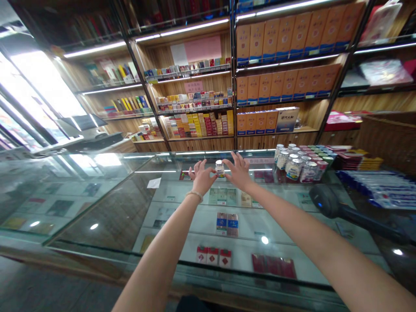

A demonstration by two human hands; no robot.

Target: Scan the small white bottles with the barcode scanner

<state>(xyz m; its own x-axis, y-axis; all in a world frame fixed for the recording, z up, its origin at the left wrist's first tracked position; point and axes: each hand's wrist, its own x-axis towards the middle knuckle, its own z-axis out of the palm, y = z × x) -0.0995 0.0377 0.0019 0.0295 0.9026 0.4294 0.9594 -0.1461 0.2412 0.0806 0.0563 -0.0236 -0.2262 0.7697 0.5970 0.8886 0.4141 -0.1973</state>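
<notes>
A small clear jar with a white lid [220, 168] is held up between both hands above the glass counter [136, 208]. My left hand [202, 177] pinches it from the left with thumb and forefinger, the other fingers raised. My right hand [239, 172] touches its right side, fingers spread upward. A thin bracelet circles my left wrist.
A cluster of similar small jars [297, 162] stands on the counter at the right. A black handheld scanner [344, 210] lies further right, near stacked flat boxes [380, 186]. Cigarette packs lie inside the glass case. Shelves of boxes [198, 123] line the back wall. A monitor [87, 123] stands at left.
</notes>
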